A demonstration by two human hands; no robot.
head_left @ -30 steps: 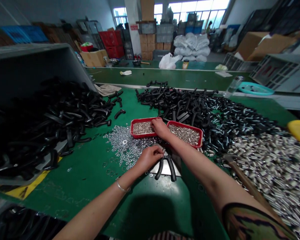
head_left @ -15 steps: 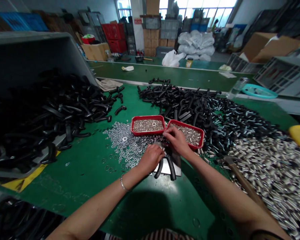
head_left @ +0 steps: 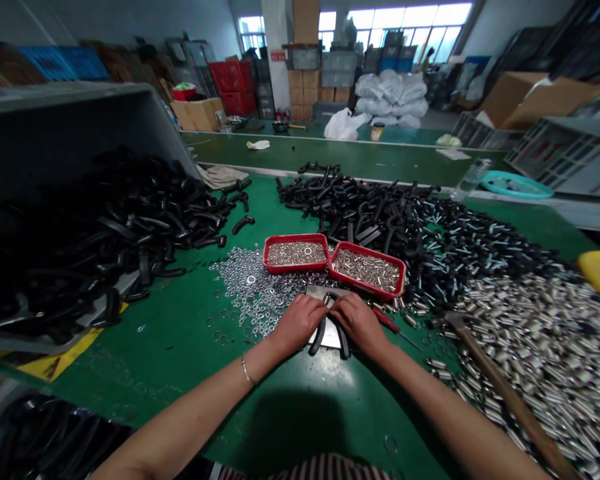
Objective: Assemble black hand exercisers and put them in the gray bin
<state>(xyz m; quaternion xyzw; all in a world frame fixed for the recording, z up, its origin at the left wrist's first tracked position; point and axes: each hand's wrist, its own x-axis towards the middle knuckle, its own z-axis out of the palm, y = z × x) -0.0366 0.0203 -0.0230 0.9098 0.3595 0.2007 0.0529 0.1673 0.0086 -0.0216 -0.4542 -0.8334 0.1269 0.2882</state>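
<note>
A black part with two curved legs (head_left: 318, 339) lies on a small metal plate (head_left: 331, 335) in front of me. My left hand (head_left: 300, 321) is closed on its upper left side. My right hand (head_left: 361, 325) pinches close to the part's top, the fingertips of both hands almost meeting. Whatever sits between the right fingertips is too small or hidden to make out. Just beyond are two red trays: the left tray (head_left: 296, 270) holds tiny metal bits, the right tray (head_left: 367, 289) small metal pins. A red-handled screwdriver (head_left: 387, 321) rests beside my right hand.
Loose metal rings (head_left: 253, 293) spread at left. Black parts (head_left: 365, 207) are heaped behind the trays, and more fill a tipped grey bin (head_left: 170, 127). At right lie a hammer (head_left: 500, 380) and a heap of metal sleeves (head_left: 545, 347).
My right hand has come back from the right red tray's edge, down to the black part. The left hand stays on the part. The screwdriver now shows.
</note>
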